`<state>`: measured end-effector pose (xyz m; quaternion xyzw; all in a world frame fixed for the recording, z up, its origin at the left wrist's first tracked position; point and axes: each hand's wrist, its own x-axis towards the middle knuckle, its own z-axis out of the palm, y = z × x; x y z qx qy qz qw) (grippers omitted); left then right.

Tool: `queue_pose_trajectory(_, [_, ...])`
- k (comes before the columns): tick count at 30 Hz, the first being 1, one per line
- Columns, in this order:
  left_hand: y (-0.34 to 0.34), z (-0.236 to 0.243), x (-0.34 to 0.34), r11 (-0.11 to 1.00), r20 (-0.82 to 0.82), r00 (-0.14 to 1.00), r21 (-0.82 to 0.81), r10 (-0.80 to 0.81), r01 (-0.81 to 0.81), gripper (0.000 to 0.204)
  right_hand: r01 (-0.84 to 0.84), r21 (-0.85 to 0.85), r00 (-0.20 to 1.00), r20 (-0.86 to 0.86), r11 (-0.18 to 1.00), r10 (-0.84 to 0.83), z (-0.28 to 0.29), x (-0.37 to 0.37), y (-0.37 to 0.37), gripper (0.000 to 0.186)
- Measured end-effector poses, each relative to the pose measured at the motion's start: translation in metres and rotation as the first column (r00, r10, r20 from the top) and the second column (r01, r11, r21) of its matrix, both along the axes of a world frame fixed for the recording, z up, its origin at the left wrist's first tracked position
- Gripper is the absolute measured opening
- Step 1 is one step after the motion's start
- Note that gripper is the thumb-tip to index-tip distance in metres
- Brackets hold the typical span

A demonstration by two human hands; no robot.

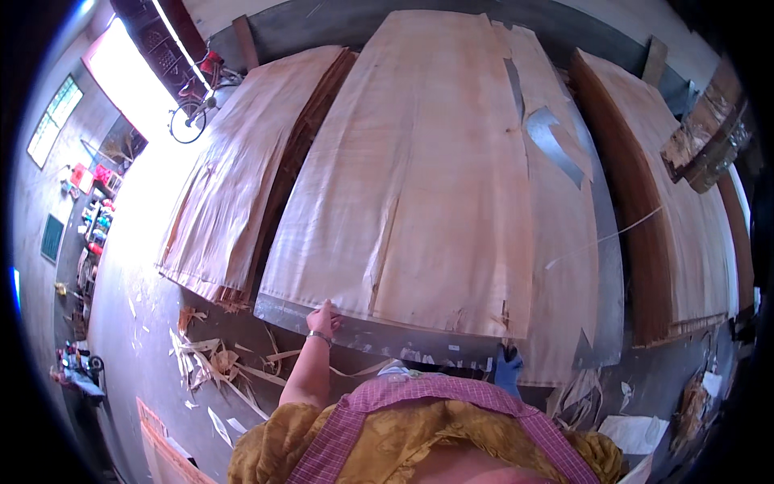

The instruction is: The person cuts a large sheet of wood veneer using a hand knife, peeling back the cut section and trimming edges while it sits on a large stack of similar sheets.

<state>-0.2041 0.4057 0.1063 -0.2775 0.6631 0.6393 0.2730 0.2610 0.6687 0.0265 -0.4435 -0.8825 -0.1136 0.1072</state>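
A large pale wood veneer sheet (451,161) lies over the metal-topped table (387,339) in front of me, with a lengthwise split running up from its near edge. My left hand (322,319), with a band on the wrist, pinches the sheet's near edge left of that split. At the near edge toward the right, my right hand (508,355) shows only as a small dark shape above blue cloth; its fingers cannot be made out. Right of the large sheet lie torn veneer pieces (564,266), with bare shiny metal showing through a gap.
Tall veneer stacks stand on the left (242,161) and right (677,202). Torn veneer strips (214,363) litter the floor at the lower left. A bicycle (189,117) stands near the bright doorway. A plastic-wrapped bundle (705,133) juts in at upper right.
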Motion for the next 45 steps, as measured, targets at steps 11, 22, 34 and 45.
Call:
queue_pose_trajectory(11, [-0.005, -0.005, -0.003, 0.999, -0.041, 0.999, -0.039, -0.003, 0.002, 0.029, -0.325, -0.805, 0.450, -0.594, 0.497, -0.667, 0.073, -0.094, 0.029, 0.022])
queue_pose_trajectory(22, [-0.002, -0.004, 0.000, 0.998, -0.049, 0.999, -0.069, 0.009, -0.013, 0.027, -0.287, -0.927, 0.300, -0.325, 0.240, -0.897, 0.155, 0.005, 0.071, 0.020])
queue_pose_trajectory(34, [-0.001, -0.010, -0.003, 0.993, -0.049, 0.999, -0.114, 0.014, -0.019, 0.025, 0.459, -0.585, 0.639, -0.306, 0.669, -0.706, 0.061, 0.201, 0.107, 0.044])
queue_pose_trajectory(45, [-0.006, -0.007, 0.002, 0.998, -0.050, 0.997, -0.041, 0.054, -0.056, 0.041, 0.504, -0.479, 0.679, -0.296, 0.719, -0.672, 0.091, 0.217, 0.108, 0.043])
